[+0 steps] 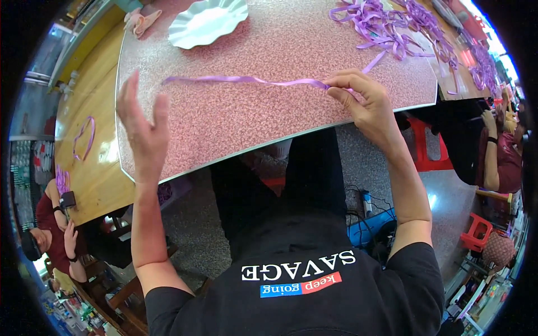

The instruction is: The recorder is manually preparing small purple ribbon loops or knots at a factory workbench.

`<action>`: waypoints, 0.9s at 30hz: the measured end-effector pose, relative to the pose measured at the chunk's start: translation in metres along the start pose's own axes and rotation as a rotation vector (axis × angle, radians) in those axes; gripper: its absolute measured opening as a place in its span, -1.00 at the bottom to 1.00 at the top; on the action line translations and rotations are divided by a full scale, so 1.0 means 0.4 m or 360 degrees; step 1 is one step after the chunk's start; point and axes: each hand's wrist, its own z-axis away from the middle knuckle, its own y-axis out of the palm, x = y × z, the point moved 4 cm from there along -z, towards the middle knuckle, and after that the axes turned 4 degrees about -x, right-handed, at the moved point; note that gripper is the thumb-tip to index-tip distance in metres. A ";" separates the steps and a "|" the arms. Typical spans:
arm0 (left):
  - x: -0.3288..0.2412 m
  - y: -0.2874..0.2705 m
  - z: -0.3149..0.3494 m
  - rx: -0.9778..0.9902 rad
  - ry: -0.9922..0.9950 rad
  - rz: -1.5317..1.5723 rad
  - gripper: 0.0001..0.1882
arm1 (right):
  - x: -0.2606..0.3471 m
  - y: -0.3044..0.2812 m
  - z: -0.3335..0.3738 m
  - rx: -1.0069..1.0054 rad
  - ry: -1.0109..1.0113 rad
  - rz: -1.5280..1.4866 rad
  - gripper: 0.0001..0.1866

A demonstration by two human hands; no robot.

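A narrow purple ribbon (241,79) runs across the pink speckled tabletop (241,123). My right hand (367,103) pinches it between thumb and fingers near its right part, and a short length shows beyond the knuckles toward the ribbon heap. At the left, my left hand (143,120) is raised over the table's left edge, thumb and fingers apart, with nothing in it. The ribbon's left end lies a little beyond that hand's thumb, apart from it. A pile of loose purple ribbons (381,25) lies at the far right.
A white scalloped plate (210,25) stands at the far left, beside a crumpled pinkish cloth (141,22). On the wooden table (92,185) lies a purple ribbon loop (84,137). Other people sit left and right. Red stools (428,145) stand on the floor.
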 end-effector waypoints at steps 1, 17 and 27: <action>-0.055 0.008 -0.008 0.0095 0.0212 0.0167 -0.57 | 0.022 0.002 -0.003 0.0004 -0.0002 -0.0001 -0.85; -0.308 0.084 -0.007 0.0529 0.1017 0.0854 -0.71 | 0.070 0.061 -0.011 0.0711 0.0834 -0.0891 -0.79; 0.123 0.040 -0.095 0.1013 0.0129 0.0760 -0.94 | -0.090 -0.229 -0.059 0.0621 0.0091 0.0152 -0.91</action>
